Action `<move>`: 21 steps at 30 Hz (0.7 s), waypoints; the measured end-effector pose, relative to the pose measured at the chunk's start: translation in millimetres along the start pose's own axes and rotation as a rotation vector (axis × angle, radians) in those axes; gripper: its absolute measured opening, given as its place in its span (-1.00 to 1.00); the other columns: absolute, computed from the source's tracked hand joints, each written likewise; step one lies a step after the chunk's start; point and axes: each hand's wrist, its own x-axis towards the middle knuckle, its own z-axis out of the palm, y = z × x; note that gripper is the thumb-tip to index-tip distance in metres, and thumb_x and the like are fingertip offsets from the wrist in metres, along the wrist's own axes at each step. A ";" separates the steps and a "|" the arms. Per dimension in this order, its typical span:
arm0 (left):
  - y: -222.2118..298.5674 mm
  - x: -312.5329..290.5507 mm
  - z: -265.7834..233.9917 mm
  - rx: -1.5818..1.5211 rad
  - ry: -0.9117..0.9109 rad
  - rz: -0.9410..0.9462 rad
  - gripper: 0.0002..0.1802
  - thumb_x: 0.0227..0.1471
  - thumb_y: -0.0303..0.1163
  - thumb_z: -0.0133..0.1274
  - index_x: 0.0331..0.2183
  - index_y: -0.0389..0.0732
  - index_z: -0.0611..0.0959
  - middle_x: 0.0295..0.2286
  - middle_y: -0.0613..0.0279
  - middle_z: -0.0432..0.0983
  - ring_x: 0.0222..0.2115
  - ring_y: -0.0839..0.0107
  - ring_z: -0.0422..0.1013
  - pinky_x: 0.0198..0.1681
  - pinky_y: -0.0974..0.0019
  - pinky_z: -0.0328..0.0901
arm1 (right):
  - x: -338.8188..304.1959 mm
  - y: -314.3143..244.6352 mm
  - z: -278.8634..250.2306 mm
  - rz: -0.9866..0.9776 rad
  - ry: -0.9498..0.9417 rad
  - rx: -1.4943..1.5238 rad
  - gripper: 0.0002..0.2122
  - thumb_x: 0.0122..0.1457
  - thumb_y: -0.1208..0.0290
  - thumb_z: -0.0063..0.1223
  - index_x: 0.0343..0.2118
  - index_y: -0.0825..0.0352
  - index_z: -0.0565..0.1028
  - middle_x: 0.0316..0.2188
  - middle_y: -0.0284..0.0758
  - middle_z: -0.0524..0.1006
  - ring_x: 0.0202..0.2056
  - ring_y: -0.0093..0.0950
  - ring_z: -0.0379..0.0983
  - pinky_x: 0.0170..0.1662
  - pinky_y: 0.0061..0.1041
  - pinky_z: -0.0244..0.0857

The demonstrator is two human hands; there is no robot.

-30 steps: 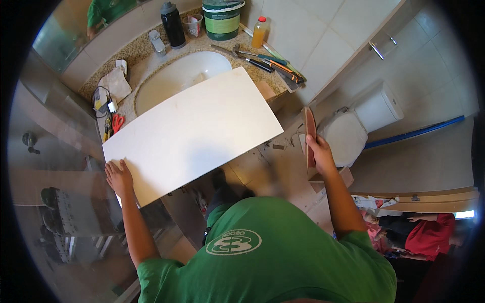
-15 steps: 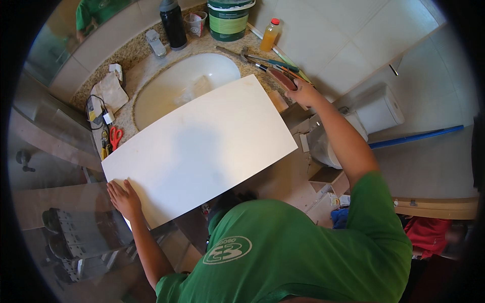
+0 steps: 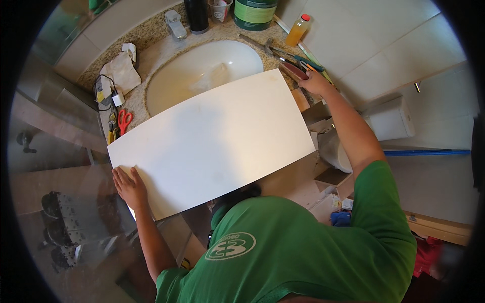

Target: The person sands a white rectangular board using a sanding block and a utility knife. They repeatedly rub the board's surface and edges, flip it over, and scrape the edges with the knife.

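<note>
A large white board [image 3: 212, 146] lies across the front of the washbasin counter, covering part of the oval basin. My left hand [image 3: 131, 189] rests flat on the board's near left corner, fingers stretched out. Beyond the board's far right corner, my right hand [image 3: 317, 84] grips the end of a flat reddish-brown block [image 3: 294, 70], perhaps a sanding block. Beside that hand lie a hammer [image 3: 269, 46] and a tool with a green handle [image 3: 309, 63]; their lower parts are partly hidden.
The white basin [image 3: 235, 53] holds something translucent. Scissors with red handles [image 3: 125, 120], a charger [image 3: 117, 99] and a cloth [image 3: 121, 76] lie on the left. A faucet [image 3: 175, 25], dark bottle [image 3: 196, 15], green bucket [image 3: 254, 14] and orange bottle [image 3: 298, 30] stand behind. A toilet [image 3: 391, 118] is right.
The whole view has shifted, so the counter things appear farther right and higher. My right hand has brought the block slightly closer to the board. My left hand stays on the board.
</note>
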 end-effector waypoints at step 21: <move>-58.8 76.7 19.8 -0.228 -0.297 -0.116 -0.31 0.32 0.09 -0.12 -0.05 -0.47 0.59 -0.16 -0.39 0.57 -0.06 -0.31 0.46 0.03 -0.12 0.33 | -42.1 -75.0 39.9 0.047 0.018 0.264 -0.45 0.26 -0.09 0.10 -0.14 0.47 0.60 -0.13 0.06 0.62 -0.04 -0.02 0.56 0.02 -0.17 0.40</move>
